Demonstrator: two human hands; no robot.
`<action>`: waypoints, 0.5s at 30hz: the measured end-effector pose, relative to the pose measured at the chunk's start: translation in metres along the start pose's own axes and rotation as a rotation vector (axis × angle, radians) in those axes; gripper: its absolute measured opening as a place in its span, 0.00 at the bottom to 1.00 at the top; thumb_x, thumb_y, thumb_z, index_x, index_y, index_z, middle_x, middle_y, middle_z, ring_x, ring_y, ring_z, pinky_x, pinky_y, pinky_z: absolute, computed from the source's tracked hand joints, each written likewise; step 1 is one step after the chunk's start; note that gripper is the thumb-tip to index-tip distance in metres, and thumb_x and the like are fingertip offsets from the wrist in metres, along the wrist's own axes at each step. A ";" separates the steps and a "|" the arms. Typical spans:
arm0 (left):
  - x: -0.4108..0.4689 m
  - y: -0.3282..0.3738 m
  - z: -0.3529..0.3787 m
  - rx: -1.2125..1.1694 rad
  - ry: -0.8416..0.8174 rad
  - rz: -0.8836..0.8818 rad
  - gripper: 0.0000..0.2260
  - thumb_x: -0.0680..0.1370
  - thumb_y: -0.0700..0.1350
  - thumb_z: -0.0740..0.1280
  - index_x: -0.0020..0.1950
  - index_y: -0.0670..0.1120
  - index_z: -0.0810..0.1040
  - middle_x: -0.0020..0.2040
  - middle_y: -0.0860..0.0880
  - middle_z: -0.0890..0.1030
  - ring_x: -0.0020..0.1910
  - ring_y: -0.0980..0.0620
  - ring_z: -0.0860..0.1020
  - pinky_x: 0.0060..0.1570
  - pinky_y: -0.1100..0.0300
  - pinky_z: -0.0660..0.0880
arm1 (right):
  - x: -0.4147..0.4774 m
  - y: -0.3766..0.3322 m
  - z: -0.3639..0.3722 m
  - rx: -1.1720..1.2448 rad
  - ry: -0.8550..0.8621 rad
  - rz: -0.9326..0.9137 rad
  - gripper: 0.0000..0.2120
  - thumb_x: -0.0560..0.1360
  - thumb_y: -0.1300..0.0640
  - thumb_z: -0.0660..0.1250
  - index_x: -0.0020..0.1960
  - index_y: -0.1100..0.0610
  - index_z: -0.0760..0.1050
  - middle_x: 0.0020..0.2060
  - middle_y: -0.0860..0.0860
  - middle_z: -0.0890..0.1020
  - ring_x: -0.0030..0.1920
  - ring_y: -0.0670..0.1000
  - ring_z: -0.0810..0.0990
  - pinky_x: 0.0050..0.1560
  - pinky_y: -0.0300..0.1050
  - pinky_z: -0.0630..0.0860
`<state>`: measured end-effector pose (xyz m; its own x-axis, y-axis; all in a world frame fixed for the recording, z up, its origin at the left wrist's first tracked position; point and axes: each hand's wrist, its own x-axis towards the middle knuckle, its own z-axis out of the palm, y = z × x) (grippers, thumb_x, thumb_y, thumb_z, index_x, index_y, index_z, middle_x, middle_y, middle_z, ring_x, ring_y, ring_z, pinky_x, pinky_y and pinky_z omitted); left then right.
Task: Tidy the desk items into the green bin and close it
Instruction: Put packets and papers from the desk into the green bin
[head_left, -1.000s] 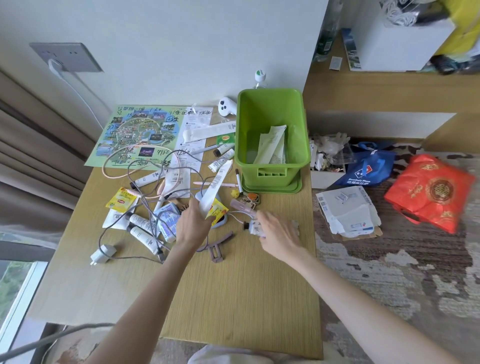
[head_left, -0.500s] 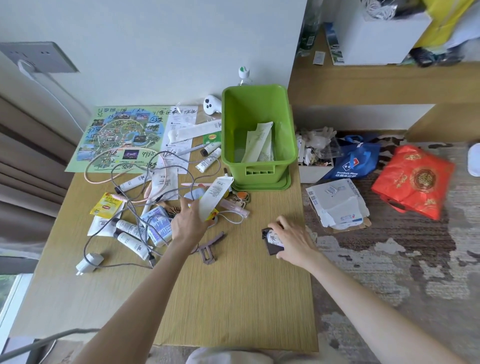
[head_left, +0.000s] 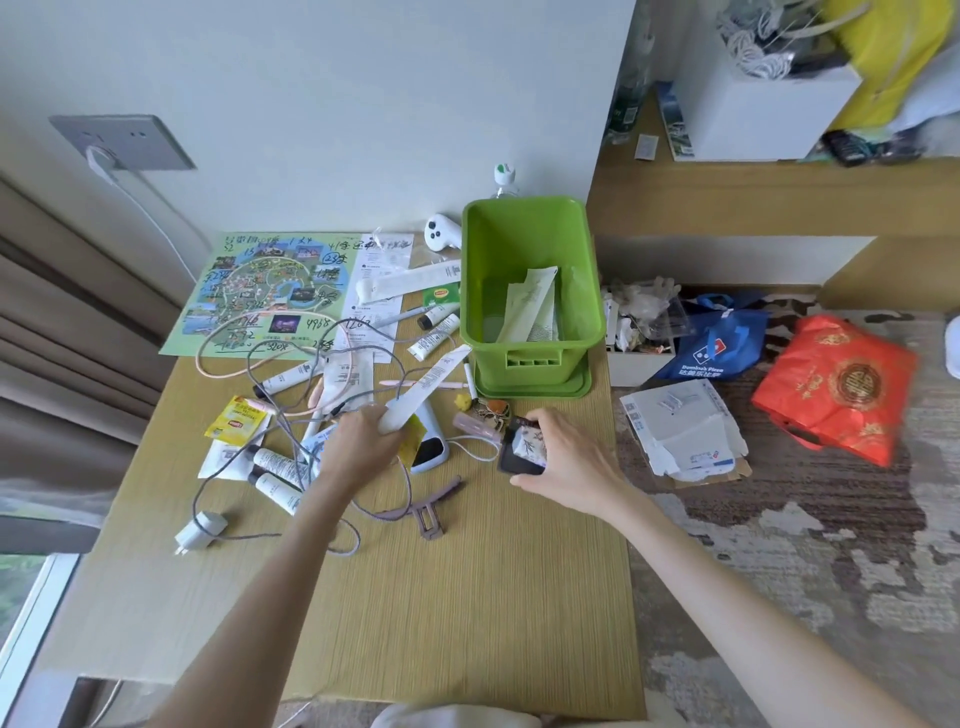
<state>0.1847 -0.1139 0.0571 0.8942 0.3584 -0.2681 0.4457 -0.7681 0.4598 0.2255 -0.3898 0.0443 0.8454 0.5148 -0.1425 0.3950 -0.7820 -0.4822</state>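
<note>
Two items gripped near green bin (head_left: 493, 364)
L hand (head_left: 363, 447) grips white strip (head_left: 431, 384), R hand (head_left: 566, 462) pinches dark packet (head_left: 522, 452), both in front of bin.

bright, even daylight | soft shadows | edges bowed | slight blur

Bin (head_left: 530, 358) sat on desk (head_left: 467, 597), far R; slips (head_left: 530, 306) in it, map (head_left: 260, 291) far L, tubes (head_left: 434, 340) just L, clip (head_left: 423, 512) front-L.
</note>
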 end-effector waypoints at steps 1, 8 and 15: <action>0.001 -0.002 -0.008 -0.032 -0.031 -0.014 0.13 0.74 0.47 0.67 0.32 0.46 0.70 0.27 0.49 0.75 0.27 0.46 0.75 0.26 0.59 0.65 | 0.004 -0.006 -0.008 0.018 0.019 -0.014 0.33 0.66 0.39 0.73 0.63 0.51 0.63 0.57 0.48 0.75 0.51 0.47 0.74 0.43 0.41 0.68; 0.010 -0.012 -0.070 -0.243 -0.215 -0.049 0.12 0.78 0.43 0.66 0.35 0.43 0.70 0.27 0.50 0.69 0.25 0.52 0.65 0.27 0.61 0.61 | 0.041 -0.048 -0.067 0.160 0.084 -0.090 0.39 0.64 0.32 0.68 0.68 0.49 0.62 0.64 0.46 0.73 0.61 0.47 0.74 0.58 0.48 0.74; 0.033 0.025 -0.096 -0.576 -0.091 0.018 0.11 0.80 0.42 0.63 0.38 0.44 0.68 0.29 0.48 0.68 0.26 0.52 0.64 0.25 0.63 0.61 | 0.109 -0.050 -0.112 0.152 0.190 -0.071 0.34 0.67 0.41 0.74 0.66 0.54 0.66 0.60 0.49 0.75 0.56 0.49 0.74 0.53 0.45 0.72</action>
<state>0.2291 -0.0704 0.1411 0.9061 0.2811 -0.3162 0.4039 -0.3521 0.8444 0.3381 -0.3341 0.1497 0.8756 0.4799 0.0541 0.4090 -0.6773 -0.6115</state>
